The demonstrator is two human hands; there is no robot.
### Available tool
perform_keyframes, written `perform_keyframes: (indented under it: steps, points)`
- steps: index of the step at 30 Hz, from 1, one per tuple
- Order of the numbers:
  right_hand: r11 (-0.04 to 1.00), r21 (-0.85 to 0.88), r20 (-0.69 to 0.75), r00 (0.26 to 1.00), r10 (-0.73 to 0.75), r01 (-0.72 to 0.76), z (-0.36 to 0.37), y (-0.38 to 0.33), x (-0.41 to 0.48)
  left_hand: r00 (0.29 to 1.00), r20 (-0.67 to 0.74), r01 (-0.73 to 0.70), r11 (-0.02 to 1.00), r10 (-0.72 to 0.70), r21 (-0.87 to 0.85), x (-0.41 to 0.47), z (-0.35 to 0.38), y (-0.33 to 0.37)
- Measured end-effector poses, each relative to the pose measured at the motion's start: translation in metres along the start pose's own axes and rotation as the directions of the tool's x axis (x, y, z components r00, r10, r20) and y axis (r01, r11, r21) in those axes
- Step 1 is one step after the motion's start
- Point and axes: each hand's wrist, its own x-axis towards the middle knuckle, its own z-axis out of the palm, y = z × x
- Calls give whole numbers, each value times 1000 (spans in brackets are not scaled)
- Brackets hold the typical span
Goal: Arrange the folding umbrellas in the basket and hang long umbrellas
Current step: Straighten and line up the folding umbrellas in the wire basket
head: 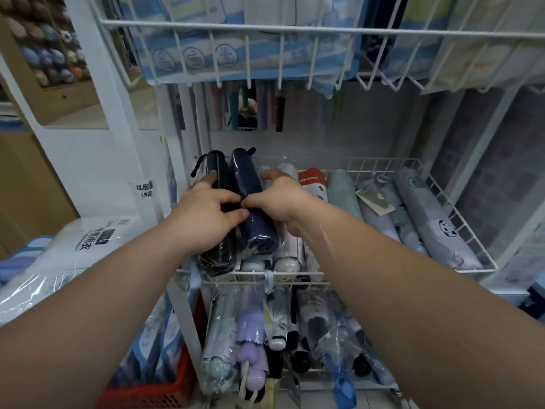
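A white wire basket on the middle shelf holds several folding umbrellas lying side by side in clear wrap. At its left end lie a black folding umbrella and a navy folding umbrella. My left hand wraps over the black one, thumb touching the navy one. My right hand grips the navy one from its right side. To the right lie a white and red umbrella, a mint one and pale lilac ones.
A lower wire basket holds more wrapped folding umbrellas. An upper wire basket holds blue and white packets. Packaged raincoats lie at the left above a red crate. Long items hang behind the shelf.
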Motion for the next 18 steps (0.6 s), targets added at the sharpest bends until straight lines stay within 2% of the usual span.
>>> perform_keyframes:
  steps: [3,5,7,9,12,16,18]
  points:
    - [986,159,-67,997,-39,49,-12,10,0,998,-26,-59,996,57,-65,-8,0,15]
    - [969,226,-76,994,-83,98,-27,16,-3,987,-105,-134,983,121,-127,-11,5,29]
    - [940,314,-71,990,-118,135,-48,22,-11,981,-141,-164,955,132,-248,-12,11,46]
    - [923,356,-55,989,-136,146,-73,27,-25,989,-89,-143,887,115,-440,-10,21,62]
    - [933,333,-54,990,-127,138,-109,42,-44,984,24,-120,750,179,-650,-5,46,92]
    - [970,215,-148,986,-81,112,-153,67,-56,965,108,-109,742,238,-662,11,88,130]
    - [986,147,-199,979,-50,80,-174,82,-59,950,132,-149,781,283,-606,19,109,148]
